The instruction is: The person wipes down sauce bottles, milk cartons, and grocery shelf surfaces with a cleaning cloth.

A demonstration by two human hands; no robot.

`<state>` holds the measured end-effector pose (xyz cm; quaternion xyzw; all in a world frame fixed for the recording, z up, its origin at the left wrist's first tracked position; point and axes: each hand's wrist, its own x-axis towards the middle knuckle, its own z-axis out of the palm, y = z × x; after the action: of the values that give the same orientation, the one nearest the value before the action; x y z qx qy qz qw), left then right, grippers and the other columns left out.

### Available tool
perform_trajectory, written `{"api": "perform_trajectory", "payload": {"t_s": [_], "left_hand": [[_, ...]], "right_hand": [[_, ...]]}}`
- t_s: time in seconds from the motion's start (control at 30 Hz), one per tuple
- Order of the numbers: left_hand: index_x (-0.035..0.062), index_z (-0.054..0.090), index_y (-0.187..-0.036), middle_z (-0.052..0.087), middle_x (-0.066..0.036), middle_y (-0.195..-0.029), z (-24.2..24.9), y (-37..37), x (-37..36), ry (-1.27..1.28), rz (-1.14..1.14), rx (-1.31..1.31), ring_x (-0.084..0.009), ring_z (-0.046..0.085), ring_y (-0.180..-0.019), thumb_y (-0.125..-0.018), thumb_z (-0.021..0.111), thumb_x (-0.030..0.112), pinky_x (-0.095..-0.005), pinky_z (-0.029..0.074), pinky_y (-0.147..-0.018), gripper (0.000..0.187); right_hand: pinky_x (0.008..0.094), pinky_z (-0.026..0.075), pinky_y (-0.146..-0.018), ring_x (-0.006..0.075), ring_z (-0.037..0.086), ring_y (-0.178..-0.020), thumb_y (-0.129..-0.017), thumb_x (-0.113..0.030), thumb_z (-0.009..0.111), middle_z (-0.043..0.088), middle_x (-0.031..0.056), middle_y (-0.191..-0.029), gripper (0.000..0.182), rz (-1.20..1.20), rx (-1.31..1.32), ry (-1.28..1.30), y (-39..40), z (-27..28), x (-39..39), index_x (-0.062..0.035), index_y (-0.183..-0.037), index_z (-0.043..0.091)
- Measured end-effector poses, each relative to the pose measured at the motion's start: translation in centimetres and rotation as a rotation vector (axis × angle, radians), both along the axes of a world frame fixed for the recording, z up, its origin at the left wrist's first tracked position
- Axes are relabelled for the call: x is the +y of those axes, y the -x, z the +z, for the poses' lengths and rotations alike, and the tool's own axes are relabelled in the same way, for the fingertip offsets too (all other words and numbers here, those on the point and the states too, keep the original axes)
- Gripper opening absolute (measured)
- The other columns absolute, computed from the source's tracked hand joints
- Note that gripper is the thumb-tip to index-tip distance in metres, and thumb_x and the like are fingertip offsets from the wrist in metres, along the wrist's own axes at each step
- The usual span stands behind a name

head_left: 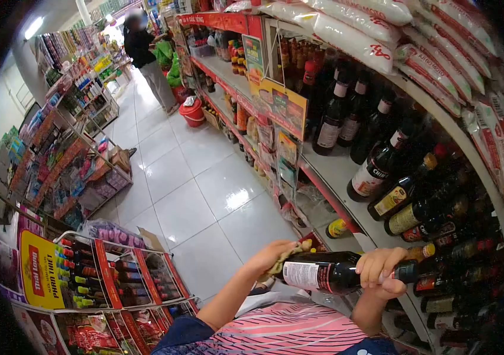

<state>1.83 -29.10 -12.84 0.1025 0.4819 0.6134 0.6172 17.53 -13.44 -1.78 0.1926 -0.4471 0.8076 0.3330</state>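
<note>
A dark glass bottle with a white back label lies nearly level in front of my chest. My right hand is closed around its neck, just below the black cap. At the bottle's base, my left hand grips a yellowish cloth that is pressed against the glass. Part of the left fingers is hidden by the cloth. Beyond my right hand, similar dark bottles stand in rows on a grey shelf.
Bags of white granules lie along the top shelf. To the left, a rack holds small sauce bottles beside a yellow sign. A tiled aisle leads to a red bucket and a standing person.
</note>
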Motion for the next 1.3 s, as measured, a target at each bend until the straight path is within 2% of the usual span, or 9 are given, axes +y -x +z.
{"api": "perform_trajectory", "payload": {"t_s": [0.07,0.27,0.67,0.73,0.8,0.93,1.03,1.23,1.3], "left_hand": [[-0.0021,0.052,-0.105,0.057,-0.006,-0.093,2.2,-1.4,1.3,0.104,-0.002,0.279,-0.0114,0.053,-0.083,-0.085,0.044,0.028,-0.0233,0.042,-0.074,0.037],[-0.0034,0.052,-0.101,0.056,-0.008,-0.097,6.3,-3.2,5.8,-0.411,-0.231,0.144,-0.0132,0.051,-0.087,-0.087,0.040,0.025,-0.0237,0.036,-0.081,0.034],[-0.0007,0.055,-0.100,0.056,-0.009,-0.099,-6.6,0.8,4.2,-0.133,-0.157,0.570,-0.0156,0.053,-0.090,-0.084,0.041,0.027,-0.0279,0.040,-0.082,0.035],[-0.0005,0.055,-0.098,0.058,-0.010,-0.095,-2.8,0.0,4.0,-0.063,-0.089,-0.160,-0.0187,0.056,-0.080,-0.083,0.044,0.035,-0.0291,0.043,-0.076,0.040],[-0.0005,0.056,-0.093,0.060,-0.008,-0.088,-4.0,0.1,4.8,-0.072,-0.048,-0.261,-0.0180,0.057,-0.072,-0.083,0.046,0.033,-0.0297,0.045,-0.070,0.037],[-0.0034,0.059,-0.088,0.061,-0.007,-0.073,-3.3,1.0,5.5,0.014,0.039,0.048,-0.0164,0.057,-0.059,-0.080,0.053,0.024,-0.0289,0.047,-0.058,0.030],[-0.0045,0.058,-0.076,0.053,-0.009,-0.051,-3.5,1.4,4.9,0.154,-0.105,1.283,-0.0131,0.054,-0.056,-0.081,0.050,0.028,-0.0261,0.042,-0.052,0.034],[0.0003,0.055,-0.086,0.056,-0.015,-0.073,7.4,2.8,2.7,-0.090,0.202,0.977,-0.0263,0.053,-0.063,-0.080,0.048,0.030,-0.0341,0.042,-0.057,0.031],[0.0052,0.050,-0.098,0.052,-0.014,-0.086,11.3,1.6,2.1,-0.426,0.192,1.350,-0.0282,0.050,-0.078,-0.075,0.053,0.029,-0.0345,0.040,-0.064,0.033]], "right_hand": [[0.0334,0.042,-0.059,0.0208,0.050,-0.042,-0.055,-0.003,0.052,0.051,0.0121,-0.051,0.014,0.032,-0.017,-0.073,0.1,0.1,0.1,-0.0033,-0.065,0.043],[0.0258,0.040,-0.052,0.0156,0.050,-0.051,-0.056,-0.003,0.058,0.049,0.0089,-0.054,0.016,-0.079,-0.280,0.077,0.6,-3.6,-2.3,-0.0034,-0.064,0.044],[0.0297,0.044,-0.054,0.0172,0.051,-0.042,-0.049,-0.002,0.061,0.050,0.0056,-0.047,0.018,-0.131,-0.060,-0.185,-0.6,-0.6,-1.3,-0.0065,-0.055,0.044],[0.0300,0.045,-0.052,0.0172,0.052,-0.042,-0.049,-0.003,0.061,0.050,0.0050,-0.047,0.018,-0.141,0.034,-0.278,-0.8,0.7,-1.4,-0.0070,-0.056,0.045],[0.0303,0.046,-0.051,0.0170,0.052,-0.043,-0.051,-0.006,0.061,0.050,0.0039,-0.048,0.017,-0.128,0.028,-0.319,-0.9,1.7,-2.0,-0.0076,-0.055,0.045],[0.0310,0.047,-0.052,0.0166,0.050,-0.042,-0.054,-0.007,0.061,0.050,0.0030,-0.048,0.016,-0.128,0.019,-0.532,-0.3,2.6,-2.9,-0.0075,-0.055,0.045],[0.0287,0.045,-0.052,0.0163,0.051,-0.045,-0.053,-0.003,0.061,0.049,0.0029,-0.049,0.017,-0.147,-0.142,-0.350,0.6,0.7,-2.1,-0.0074,-0.053,0.044],[0.0255,0.041,-0.057,0.0128,0.053,-0.059,-0.055,-0.009,0.064,0.056,0.0052,-0.062,0.016,-0.181,-0.600,-0.466,3.6,-3.5,-1.6,-0.0024,-0.064,0.052],[0.0274,0.043,-0.061,0.0158,0.054,-0.066,-0.058,-0.010,0.065,0.055,0.0084,-0.075,0.027,-0.233,-0.591,-0.483,4.4,-5.0,-2.5,-0.0020,-0.079,0.050]]}}
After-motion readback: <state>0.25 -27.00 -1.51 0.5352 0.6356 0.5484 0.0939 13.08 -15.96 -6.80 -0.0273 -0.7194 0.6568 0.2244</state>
